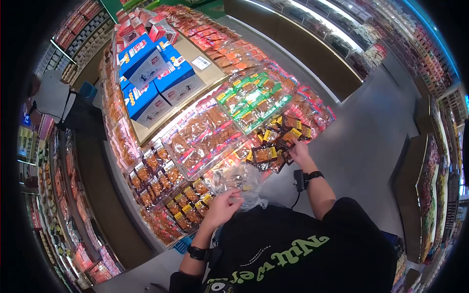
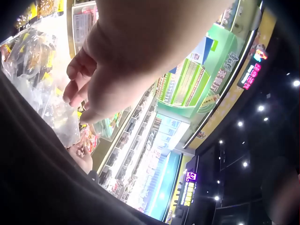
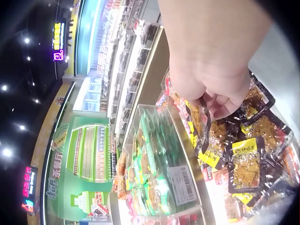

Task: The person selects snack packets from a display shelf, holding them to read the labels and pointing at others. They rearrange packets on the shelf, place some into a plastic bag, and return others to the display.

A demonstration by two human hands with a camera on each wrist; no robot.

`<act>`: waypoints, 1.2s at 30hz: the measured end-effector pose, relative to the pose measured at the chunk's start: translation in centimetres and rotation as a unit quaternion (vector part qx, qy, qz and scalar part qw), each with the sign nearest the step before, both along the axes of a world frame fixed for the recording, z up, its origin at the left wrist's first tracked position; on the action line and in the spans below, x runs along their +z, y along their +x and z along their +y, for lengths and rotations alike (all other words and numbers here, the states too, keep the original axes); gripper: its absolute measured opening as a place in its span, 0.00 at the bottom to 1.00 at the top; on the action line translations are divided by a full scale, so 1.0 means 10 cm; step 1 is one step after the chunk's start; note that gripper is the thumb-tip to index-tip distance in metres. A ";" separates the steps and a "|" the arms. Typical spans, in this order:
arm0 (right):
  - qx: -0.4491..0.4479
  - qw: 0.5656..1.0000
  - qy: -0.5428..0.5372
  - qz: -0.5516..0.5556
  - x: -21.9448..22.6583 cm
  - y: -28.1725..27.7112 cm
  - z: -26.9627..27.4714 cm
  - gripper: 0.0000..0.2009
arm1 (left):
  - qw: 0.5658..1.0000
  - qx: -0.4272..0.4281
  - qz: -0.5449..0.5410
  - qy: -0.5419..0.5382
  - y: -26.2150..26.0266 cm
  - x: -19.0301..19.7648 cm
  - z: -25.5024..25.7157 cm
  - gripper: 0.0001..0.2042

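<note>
My right hand [image 1: 300, 155] pinches a small black-edged snack packet [image 3: 202, 123] over a pile of similar packets with yellow labels. One of these packets [image 3: 246, 165] lies face up below the fingers, showing brown food through its window. At the left, my left hand [image 1: 223, 209] is beside a clear plastic bag [image 1: 238, 177], its fingers loosely bent. In the left wrist view the left hand [image 2: 101, 79] overlaps the edge of the bag [image 2: 35, 70], and nothing shows between thumb and fingers. Some packets show through the bag's crinkled film.
Green snack packets [image 1: 256, 97] fill a clear bin behind the pile. Blue boxes [image 1: 146, 63] stand on the raised middle of the display. Rows of brown snack packets [image 1: 188, 205] lie at the left front. Shelving [image 1: 415, 195] stands across the aisle; another person [image 1: 53, 97] is at far left.
</note>
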State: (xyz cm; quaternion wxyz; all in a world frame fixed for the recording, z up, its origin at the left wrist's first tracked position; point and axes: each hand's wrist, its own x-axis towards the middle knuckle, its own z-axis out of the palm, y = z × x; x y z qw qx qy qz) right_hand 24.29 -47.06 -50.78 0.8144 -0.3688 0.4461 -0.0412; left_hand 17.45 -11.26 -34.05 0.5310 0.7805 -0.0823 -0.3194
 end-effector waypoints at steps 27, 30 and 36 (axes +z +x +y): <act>0.614 0.638 -0.394 -0.245 0.76 -0.37 1.61 0.18 | 0.919 -0.019 -0.298 0.259 -0.37 -0.04 0.33 0.07; 0.728 0.429 -0.400 -0.354 0.38 -0.27 1.76 0.22 | 0.933 0.033 -0.283 0.221 -0.41 0.15 0.41 0.06; 0.912 0.148 -0.369 -0.102 0.42 -0.24 2.05 0.25 | 0.953 0.042 -0.266 0.137 -0.47 0.26 0.43 0.06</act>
